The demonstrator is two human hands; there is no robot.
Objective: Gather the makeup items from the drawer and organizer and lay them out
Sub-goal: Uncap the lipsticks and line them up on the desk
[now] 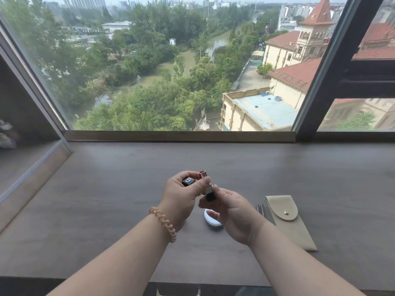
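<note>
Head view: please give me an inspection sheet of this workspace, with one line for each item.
Surface: dark desk, along the window.
Job's things: open lipstick and its black cap, both held above the desk; white compact lying below the hands; beige pouch, flap closed; thin metal tools beside it.
Clutter: nothing seen.
Grips: left hand holds the cap; right hand holds the lipstick base.
Cables: nothing seen.
Surroundings: window with trees and red-roofed buildings outside.
</note>
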